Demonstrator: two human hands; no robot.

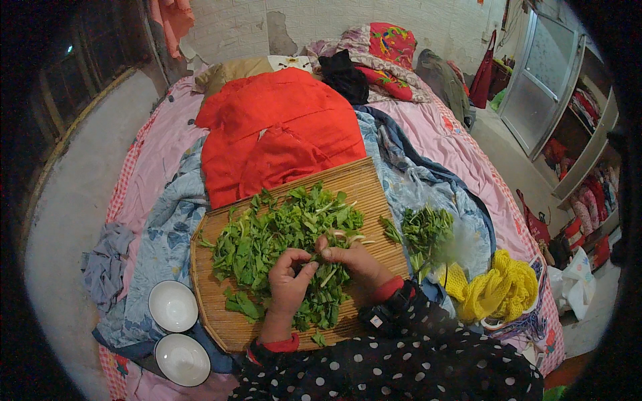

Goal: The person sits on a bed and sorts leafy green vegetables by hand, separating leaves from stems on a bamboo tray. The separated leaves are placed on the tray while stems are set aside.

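Note:
A heap of leafy greens point(267, 227) is spread over a slatted bamboo tray point(361, 194) in front of me. My left hand point(291, 281) is over the near side of the heap, its thumb and forefinger pinched on a small sprig of greens. Close against it, my right hand point(351, 257) pinches the same spot with thumb and finger. Pale stems stick out beside the right fingers. What exactly lies between the fingertips is mostly hidden. A second bunch of greens point(428, 230) lies in a clear plastic bag point(461, 250) to the right of the tray.
Two white bowls point(173, 305) stand left of the tray. Yellow netting point(501, 287) lies at the right. Behind the tray a red cloth point(281, 127) covers part of the bed point(441, 140). A grey cloth point(110, 260) hangs at the bed's left edge. Shelves point(582, 127) stand at far right.

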